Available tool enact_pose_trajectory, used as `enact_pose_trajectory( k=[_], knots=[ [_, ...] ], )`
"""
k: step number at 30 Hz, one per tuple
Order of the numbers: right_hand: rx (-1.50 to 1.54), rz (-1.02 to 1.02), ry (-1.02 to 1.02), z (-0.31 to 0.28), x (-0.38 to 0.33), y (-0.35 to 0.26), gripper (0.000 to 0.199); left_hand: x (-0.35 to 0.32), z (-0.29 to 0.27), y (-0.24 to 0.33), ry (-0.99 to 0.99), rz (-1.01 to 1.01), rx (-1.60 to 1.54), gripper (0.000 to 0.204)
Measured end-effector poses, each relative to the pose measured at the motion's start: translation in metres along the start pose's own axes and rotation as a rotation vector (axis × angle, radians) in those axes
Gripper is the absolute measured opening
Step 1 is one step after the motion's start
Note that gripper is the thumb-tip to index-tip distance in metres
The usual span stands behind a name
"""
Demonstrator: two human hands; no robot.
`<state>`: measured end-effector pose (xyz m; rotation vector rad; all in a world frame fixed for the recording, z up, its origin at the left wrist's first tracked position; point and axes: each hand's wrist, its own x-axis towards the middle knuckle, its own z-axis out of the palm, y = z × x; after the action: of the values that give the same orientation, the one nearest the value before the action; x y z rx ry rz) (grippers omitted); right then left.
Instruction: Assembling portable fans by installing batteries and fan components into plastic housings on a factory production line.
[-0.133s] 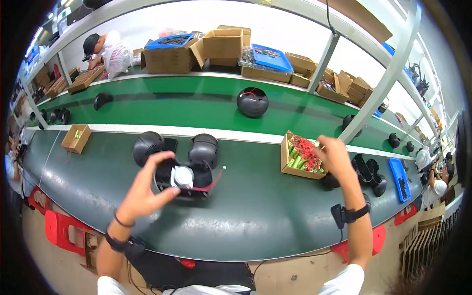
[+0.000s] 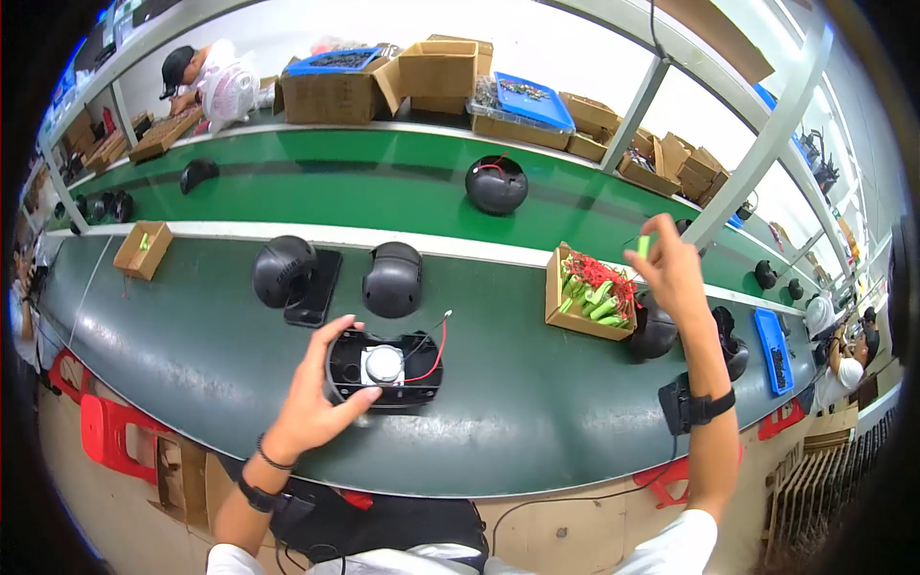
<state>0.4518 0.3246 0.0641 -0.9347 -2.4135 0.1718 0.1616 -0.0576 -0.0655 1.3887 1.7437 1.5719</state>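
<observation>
My left hand [image 2: 321, 398] is closed on the left end of a black plastic housing [image 2: 419, 391], its thumb along the near edge and fingers on the far side. Inside the housing sits a round white part [image 2: 385, 365] on a square base, and a red and black wire with a small white plug rises from the right side. Over the far right corner of an open cardboard box [image 2: 586, 327], my right hand [image 2: 673, 273] pinches a small green battery cell [image 2: 643, 246]. More green cells [image 2: 602, 305] with red wires fill that box.
Two rounded black shells [image 2: 394, 280] and a dark phone [image 2: 314, 287] lie beyond the housing. Another black shell [image 2: 655, 326] touches the box's right side. A blue tray [image 2: 774, 351] lies far right. Behind a white rail runs a green belt [image 2: 383, 187] carrying a black round shell [image 2: 496, 184].
My right hand has lifted up and away from the box, and the green cell now shows in its fingers. My left hand and the housing have shifted right and toward me.
</observation>
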Motion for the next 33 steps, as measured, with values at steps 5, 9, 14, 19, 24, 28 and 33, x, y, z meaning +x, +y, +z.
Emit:
enact_pose_trajectory(
  k=[5,9,14,19,24,28,33],
  knots=[
    [0.016,-0.018,0.04,-0.011,0.016,-0.006,0.033,-0.018,0.039,-0.019,0.042,-0.035,0.015,0.09],
    [-0.25,-0.23,-0.113,0.004,0.004,0.032,0.03,-0.016,0.043,-0.023,0.022,0.045,0.052,0.093],
    [-0.172,-0.203,-0.03,-0.004,0.02,0.025,0.026,-0.024,0.04,-0.023,0.01,0.05,0.109,0.095],
    [0.194,-0.016,0.282,0.001,0.025,-0.014,0.017,-0.026,0.041,-0.026,0.008,0.024,0.096,0.097],
    [1.026,0.152,-0.084,0.024,-0.03,-0.075,0.03,-0.029,0.039,-0.025,0.008,-0.005,0.09,0.097],
    [1.199,0.102,-0.208,0.06,-0.087,-0.128,0.047,-0.027,0.036,-0.023,-0.026,0.049,0.074,0.098],
    [1.344,0.245,-0.271,0.095,-0.133,-0.179,0.022,-0.022,0.036,-0.025,-0.039,0.031,0.025,0.097]
  ],
)
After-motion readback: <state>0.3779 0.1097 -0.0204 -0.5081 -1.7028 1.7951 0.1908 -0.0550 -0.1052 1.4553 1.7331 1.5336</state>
